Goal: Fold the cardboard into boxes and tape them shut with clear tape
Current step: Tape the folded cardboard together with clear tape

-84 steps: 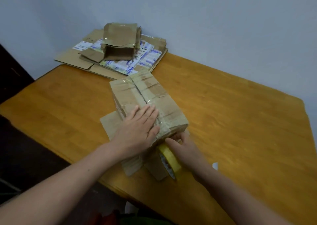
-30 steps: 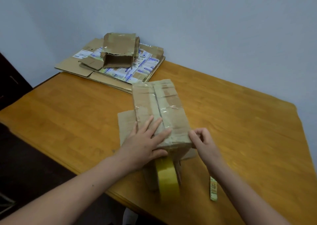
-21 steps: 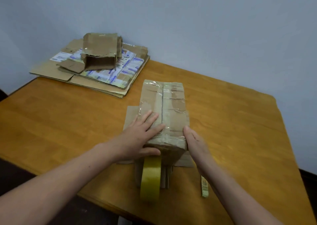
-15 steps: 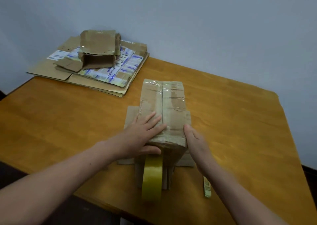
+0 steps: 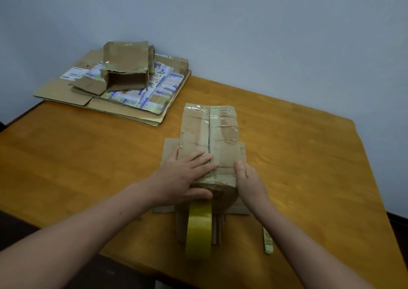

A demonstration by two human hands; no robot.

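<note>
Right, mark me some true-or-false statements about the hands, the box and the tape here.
1. The left hand lies flat on the brown taped cardboard box. True.
2. The right hand holds the yellowish roll of tape. False: the roll stands on edge on the wooden table, before the box; the right hand touches the box's right edge.
3. A small open cardboard box sits on the stack of flattened cardboard. True.
4. The taped box's top carries no tape. False: clear tape shows across it.
</note>
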